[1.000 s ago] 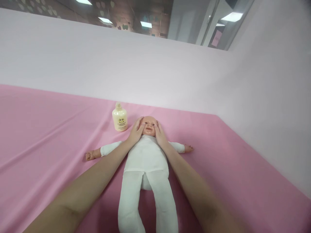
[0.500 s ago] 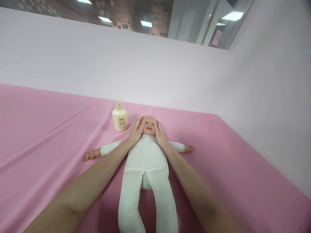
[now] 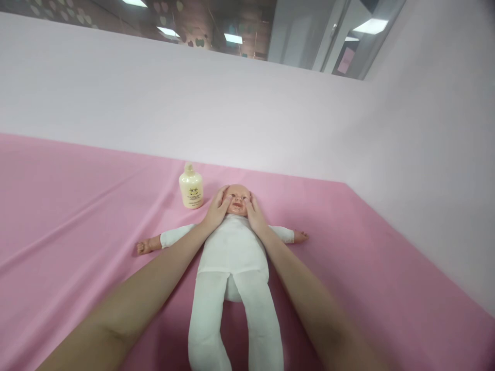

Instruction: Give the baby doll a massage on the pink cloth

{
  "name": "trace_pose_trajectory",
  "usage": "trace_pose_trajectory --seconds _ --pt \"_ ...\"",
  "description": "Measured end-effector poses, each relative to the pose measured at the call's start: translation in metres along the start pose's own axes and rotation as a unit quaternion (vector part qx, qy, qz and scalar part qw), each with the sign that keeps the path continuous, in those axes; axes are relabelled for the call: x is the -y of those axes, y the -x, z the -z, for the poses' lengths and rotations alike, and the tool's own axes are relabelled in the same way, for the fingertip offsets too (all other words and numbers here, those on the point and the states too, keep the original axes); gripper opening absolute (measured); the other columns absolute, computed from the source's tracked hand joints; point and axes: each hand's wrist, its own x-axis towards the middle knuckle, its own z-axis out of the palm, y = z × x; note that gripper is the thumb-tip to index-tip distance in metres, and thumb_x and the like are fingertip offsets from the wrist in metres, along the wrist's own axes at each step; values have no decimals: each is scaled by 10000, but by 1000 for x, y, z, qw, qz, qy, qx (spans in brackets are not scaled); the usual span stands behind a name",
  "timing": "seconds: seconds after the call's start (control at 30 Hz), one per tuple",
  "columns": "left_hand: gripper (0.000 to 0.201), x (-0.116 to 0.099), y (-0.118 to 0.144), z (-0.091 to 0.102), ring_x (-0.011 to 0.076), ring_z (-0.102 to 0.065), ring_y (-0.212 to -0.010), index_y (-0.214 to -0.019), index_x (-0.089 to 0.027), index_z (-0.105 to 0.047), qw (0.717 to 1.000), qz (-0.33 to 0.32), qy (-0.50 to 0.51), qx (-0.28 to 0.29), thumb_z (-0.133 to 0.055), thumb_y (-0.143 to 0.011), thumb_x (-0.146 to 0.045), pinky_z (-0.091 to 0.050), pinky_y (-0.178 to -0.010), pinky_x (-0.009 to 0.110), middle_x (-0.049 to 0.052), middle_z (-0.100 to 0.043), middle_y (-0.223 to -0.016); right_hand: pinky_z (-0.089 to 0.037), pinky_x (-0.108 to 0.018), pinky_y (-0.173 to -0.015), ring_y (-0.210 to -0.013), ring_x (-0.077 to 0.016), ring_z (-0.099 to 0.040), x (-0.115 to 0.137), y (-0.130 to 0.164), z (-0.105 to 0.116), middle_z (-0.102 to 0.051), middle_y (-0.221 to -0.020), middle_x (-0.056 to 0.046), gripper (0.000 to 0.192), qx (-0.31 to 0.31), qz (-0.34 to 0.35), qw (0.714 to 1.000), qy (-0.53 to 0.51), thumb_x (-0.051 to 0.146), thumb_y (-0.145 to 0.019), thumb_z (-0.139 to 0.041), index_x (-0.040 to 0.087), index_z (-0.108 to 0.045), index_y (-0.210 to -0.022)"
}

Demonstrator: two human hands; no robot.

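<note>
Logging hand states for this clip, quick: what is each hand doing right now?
Left hand: open, fingers cupped against one side of the doll's head.
Right hand: open, fingers cupped against the other side.

**Doll flat on its back, head cupped on both sides**

The baby doll point(image 3: 232, 247) lies face up on the pink sheet, dressed in a white suit, arms spread wide to either side, legs stretched toward the camera and slightly parted. Its bare head points toward the far wall, face showing. The left hand point(image 3: 217, 210) presses one cheek, the right hand point(image 3: 253, 214) the other, fingers flat against the head.
</note>
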Motion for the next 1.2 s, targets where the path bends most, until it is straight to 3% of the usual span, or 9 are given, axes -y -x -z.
trace_pose_trajectory --seconds 0.27,0.53,0.8,1.07,1.2 --pt "549 1 0 -1 290 -489 -1536 -1525 -234 -518 1000 2 -3 -6 -526 -1052 -512 -329 -1338 516 125 -549 -1612 -226 -420 -1386 -1655 -249 -320 2 1 0 -355 -1768 -71 989 -2 -14 1000 2 784 -938 -532 221 -289 -1714" --pt "602 1 -1 0 308 -475 -1540 -1537 -213 -498 1000 2 -1 8 -563 -1024 -521 -321 -1335 530 150 -531 -1619 -160 -421 -1399 -1683 -241 -246 4 1 1 -250 -1805 -82 1078 16 -32 999 17 793 -920 -544 187 -190 -1738" --pt "767 4 1 -1 366 -526 -1491 -1558 -200 -485 998 -42 -55 -1 -718 -918 -553 -382 -1286 576 182 -561 -1579 -193 -440 -1392 -1664 -241 -297 8 2 3 -309 -1784 -79 985 18 -39 999 22 715 -949 -536 212 -210 -1731" --pt "697 2 2 0 358 -531 -1486 -1559 -200 -481 998 -28 -54 2 -653 -963 -520 -386 -1282 586 183 -562 -1572 -140 -413 -1400 -1686 -219 -233 9 2 2 -234 -1812 -87 986 16 -41 998 43 729 -976 -475 175 -181 -1737" --pt "689 3 1 -1 350 -538 -1483 -1555 -218 -483 998 -34 -49 -1 -658 -961 -519 -391 -1281 577 170 -571 -1568 -165 -421 -1396 -1671 -227 -277 8 2 1 -290 -1794 -88 965 12 -29 999 37 727 -976 -490 189 -215 -1729"
